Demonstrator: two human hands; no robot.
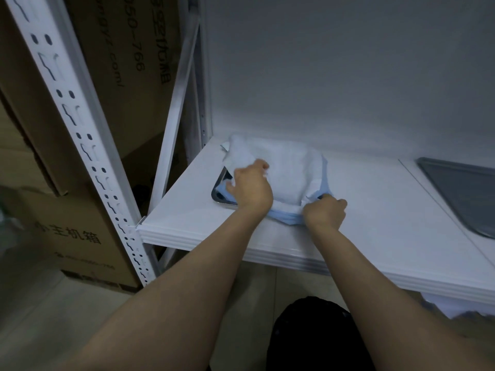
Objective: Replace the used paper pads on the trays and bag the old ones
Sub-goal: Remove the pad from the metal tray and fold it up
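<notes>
Metal tray (218, 194) on the shelf (375, 210), with a crumpled white-blue paper pad (290, 167) on top. Left hand (250, 190) grips the pad's left edge, fingers curled. Right hand (325, 213) pinches its near right corner. Grey tray (466, 196) far right, well apart.

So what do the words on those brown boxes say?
"主机箱" on the lower cardboard box; the character before it is unclear.
"050-766", printed sideways, on the upper cardboard box.
The other print on both boxes is too blurred to read.
</notes>
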